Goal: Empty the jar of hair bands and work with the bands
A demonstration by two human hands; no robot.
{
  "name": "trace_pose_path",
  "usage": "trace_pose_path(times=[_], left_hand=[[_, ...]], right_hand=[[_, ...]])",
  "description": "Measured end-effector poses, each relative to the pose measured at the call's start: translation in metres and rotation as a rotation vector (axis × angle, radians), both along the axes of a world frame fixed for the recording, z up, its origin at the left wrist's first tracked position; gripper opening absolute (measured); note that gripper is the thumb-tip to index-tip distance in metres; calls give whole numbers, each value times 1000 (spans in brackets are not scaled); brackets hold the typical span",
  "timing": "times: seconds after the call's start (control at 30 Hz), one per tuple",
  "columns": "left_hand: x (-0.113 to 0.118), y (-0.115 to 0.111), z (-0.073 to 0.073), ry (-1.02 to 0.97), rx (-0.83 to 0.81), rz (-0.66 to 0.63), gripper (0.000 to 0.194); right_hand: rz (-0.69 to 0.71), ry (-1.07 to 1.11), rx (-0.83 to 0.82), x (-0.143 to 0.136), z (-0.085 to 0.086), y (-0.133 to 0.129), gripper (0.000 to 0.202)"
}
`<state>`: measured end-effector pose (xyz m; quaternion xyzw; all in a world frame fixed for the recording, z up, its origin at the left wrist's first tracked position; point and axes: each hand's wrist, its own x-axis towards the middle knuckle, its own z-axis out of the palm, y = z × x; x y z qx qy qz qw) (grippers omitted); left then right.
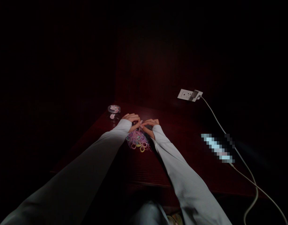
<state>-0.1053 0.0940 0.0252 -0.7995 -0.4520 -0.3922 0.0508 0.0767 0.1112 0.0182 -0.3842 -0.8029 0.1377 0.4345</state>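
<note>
Bands: a loose heap of small, colourful hair bands, mostly pink and lilac with some teal and yellow, on the dark red surface, under and just in front of the hands.
Front edge of heap: a few rings stand out singly, among them a yellow ring and a pink ring; the rest overlap in a tangle.
Left hand: the left hand is over the far side of the heap, fingers bent, tips drawn in to meet the other hand's.
Right hand: the right hand mirrors it from the other side, fingers bent, wrist low beside the heap.
Grip: narrow on both sides, fingertips together above the bands; whether a band is pinched between them I cannot tell, as the tips are small and dim.
Progress: handling looks to be under way, with most of the bands lying loose and unsorted; no separate finished group shows, so how much is done cannot be judged.
Jar: a clear jar with a pink-patterned top stands beyond the left wrist, apart from the heap; its contents are too dark to make out.
Right side: a wall socket with a charger, a pale cable and a pixelated object on the surface.
</note>
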Motion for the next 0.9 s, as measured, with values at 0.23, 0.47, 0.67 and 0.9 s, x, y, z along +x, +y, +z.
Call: trace_pose_path(times=[0.23,0.47,0.67,0.9], left_hand=[[1,1,-1,-25,-10,-16,32],[0,5,-4,-77,12,-48,33],[-2,11,-6,-205,37,-89,34],[-2,10,-3,-293,84,-167,41]], right_hand=[[28,-5,-6,4,6,-5,5],[48,-29,-17,5,4,-2,9],[2,-9,-12,0,-6,5,9],[1,-28,-29,2,-9,2,8]])
